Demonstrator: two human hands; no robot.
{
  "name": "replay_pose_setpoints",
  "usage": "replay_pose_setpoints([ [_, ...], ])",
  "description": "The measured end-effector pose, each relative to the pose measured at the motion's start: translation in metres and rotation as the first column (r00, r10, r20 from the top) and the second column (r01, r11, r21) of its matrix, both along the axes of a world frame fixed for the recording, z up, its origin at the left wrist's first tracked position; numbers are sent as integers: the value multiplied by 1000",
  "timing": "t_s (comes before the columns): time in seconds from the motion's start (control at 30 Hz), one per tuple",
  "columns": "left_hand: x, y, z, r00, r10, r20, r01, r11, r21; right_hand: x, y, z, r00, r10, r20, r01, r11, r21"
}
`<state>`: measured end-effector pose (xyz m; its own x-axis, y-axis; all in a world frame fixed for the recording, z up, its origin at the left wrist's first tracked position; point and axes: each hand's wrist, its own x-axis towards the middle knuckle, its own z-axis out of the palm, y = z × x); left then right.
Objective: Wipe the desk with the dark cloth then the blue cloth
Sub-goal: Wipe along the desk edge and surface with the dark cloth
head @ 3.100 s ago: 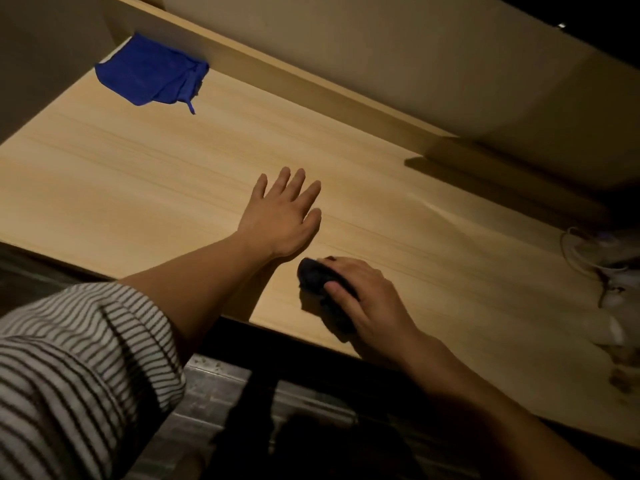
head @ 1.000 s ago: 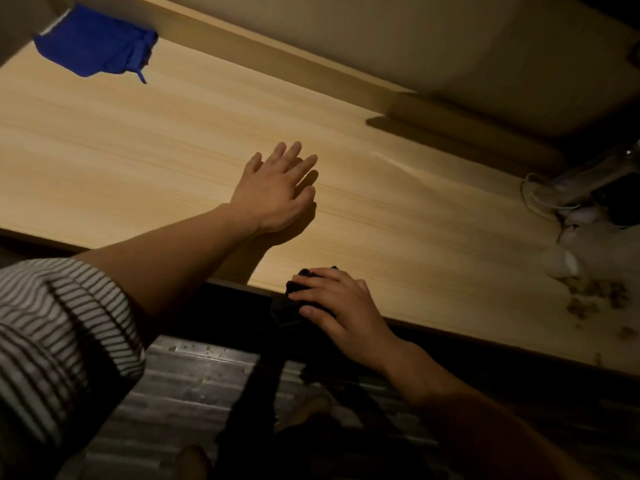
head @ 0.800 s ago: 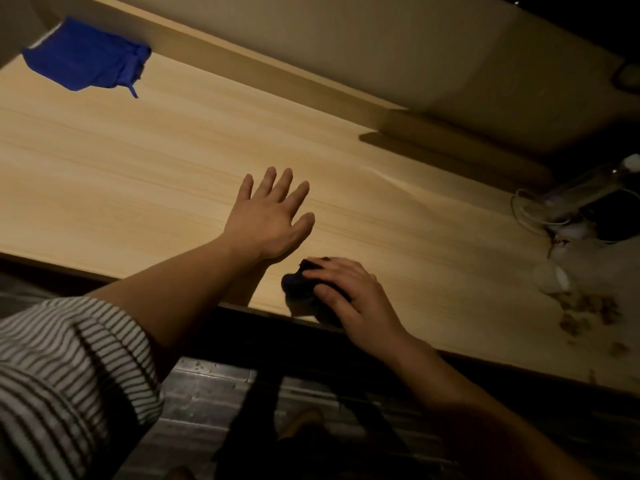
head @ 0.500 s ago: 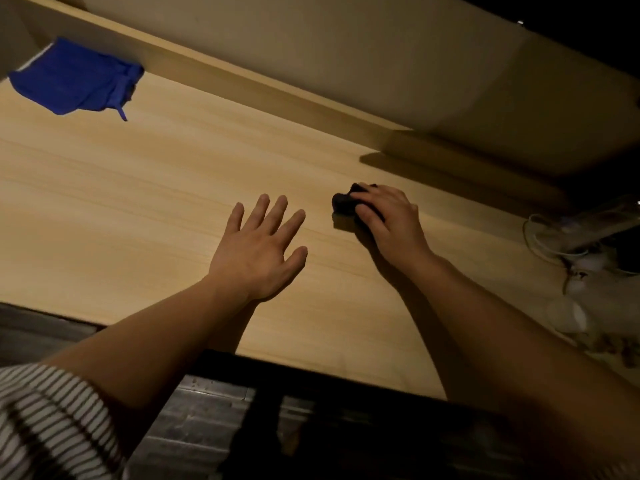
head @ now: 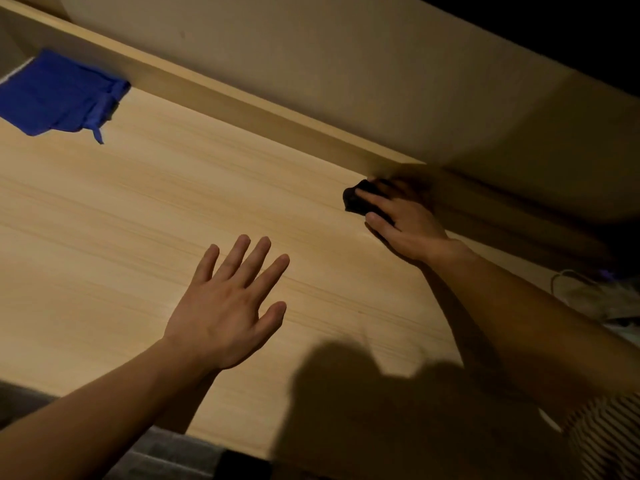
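Observation:
The light wooden desk (head: 121,237) fills most of the view. My right hand (head: 401,223) presses a bunched dark cloth (head: 356,200) onto the desk, close against the raised back ledge (head: 242,98). Only the cloth's left part shows past my fingers. My left hand (head: 228,310) lies flat on the desk near the middle, palm down, fingers spread, holding nothing. A crumpled blue cloth (head: 59,98) rests at the far left back corner, well away from both hands.
A beige wall rises behind the ledge. White cables and pale clutter (head: 595,299) sit at the dim right end of the desk. My shadow falls over the front edge, with dark floor below it.
My right hand has slid the dark cloth from the front edge across the desk to the back ledge. The left hand has stayed flat in about the same spot.

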<state>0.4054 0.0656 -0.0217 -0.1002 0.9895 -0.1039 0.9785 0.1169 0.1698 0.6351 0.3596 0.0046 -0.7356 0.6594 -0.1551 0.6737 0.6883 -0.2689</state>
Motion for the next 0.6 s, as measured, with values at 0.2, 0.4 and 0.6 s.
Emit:
replay_pose_setpoints([
  [0.2,-1,0,-1,1000,-3,-10,3,1000,1,4,-12,-1,995,83,62,-86,996,38],
  [0.4,-2,0,-4,1000,-1,-9,1,1000,16,18,-46,-8,988,149,27,-151,983,104],
  [0.6,-2,1,-6,1000,-5,3,5,1000,23,34,-107,-12,988,157,-15,-154,981,118],
])
